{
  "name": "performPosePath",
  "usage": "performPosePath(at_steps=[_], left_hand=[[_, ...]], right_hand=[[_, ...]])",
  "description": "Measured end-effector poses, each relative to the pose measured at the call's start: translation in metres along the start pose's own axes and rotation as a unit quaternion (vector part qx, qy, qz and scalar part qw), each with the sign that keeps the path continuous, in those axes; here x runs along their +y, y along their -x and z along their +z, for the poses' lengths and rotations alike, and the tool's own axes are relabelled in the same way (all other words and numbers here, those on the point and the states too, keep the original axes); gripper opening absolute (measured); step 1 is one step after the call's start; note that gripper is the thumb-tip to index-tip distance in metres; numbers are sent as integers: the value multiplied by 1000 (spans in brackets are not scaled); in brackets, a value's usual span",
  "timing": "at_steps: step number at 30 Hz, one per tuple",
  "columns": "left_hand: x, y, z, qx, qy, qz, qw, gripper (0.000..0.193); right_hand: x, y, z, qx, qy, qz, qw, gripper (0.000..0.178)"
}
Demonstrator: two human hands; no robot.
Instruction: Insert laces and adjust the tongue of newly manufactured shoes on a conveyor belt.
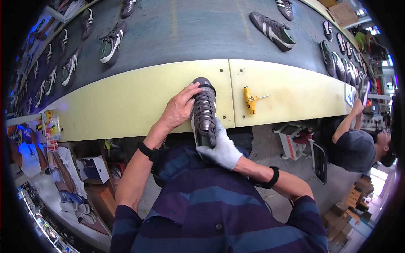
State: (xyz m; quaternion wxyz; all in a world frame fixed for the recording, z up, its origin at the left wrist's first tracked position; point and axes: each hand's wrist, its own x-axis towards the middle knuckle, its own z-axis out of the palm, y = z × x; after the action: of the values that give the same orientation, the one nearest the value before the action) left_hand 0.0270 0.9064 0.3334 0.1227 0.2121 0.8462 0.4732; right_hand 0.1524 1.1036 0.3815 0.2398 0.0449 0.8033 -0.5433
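Observation:
A dark grey sneaker [205, 107] with laces and pale side stripes is upright at the edge of the yellow ledge, its toe pointing away from me. My left hand [179, 107], bare, is closed on its front part, with fingertips at a black band [209, 87] across the toe. I cannot make out whether the band is a lace or elastic. My right hand [225, 147], in a white glove, grips the shoe near its heel opening, thumb on one side and fingers on the other. The palm side of both hands is hidden.
A yellow T-handled tool [251, 100] with a thin metal shaft lies on the ledge [291, 90] to the right. Beyond, a grey conveyor belt [190, 38] carries several similar sneakers [273, 30]. A co-worker [354, 139] sits at far right; open boxes [93, 169] stand lower left.

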Motion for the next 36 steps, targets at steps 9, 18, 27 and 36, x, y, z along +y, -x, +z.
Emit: performPosePath(at_steps=[9, 18, 27, 36], left_hand=[[21, 34, -1, 18, 14, -34, 999, 46], [70, 73, -17, -18, 51, -90, 994, 44], [96, 45, -9, -25, -54, 45, 997, 37], [93, 38, -6, 23, -34, 34, 999, 23]], right_hand=[[-10, -7, -40, 55, 248, -242, 936, 61], [-27, -30, -69, -142, 52, -42, 988, 23], [-81, -11, -87, -262, -483, 144, 823, 25], [-95, -31, -106, 0, -17, -121, 992, 27]])
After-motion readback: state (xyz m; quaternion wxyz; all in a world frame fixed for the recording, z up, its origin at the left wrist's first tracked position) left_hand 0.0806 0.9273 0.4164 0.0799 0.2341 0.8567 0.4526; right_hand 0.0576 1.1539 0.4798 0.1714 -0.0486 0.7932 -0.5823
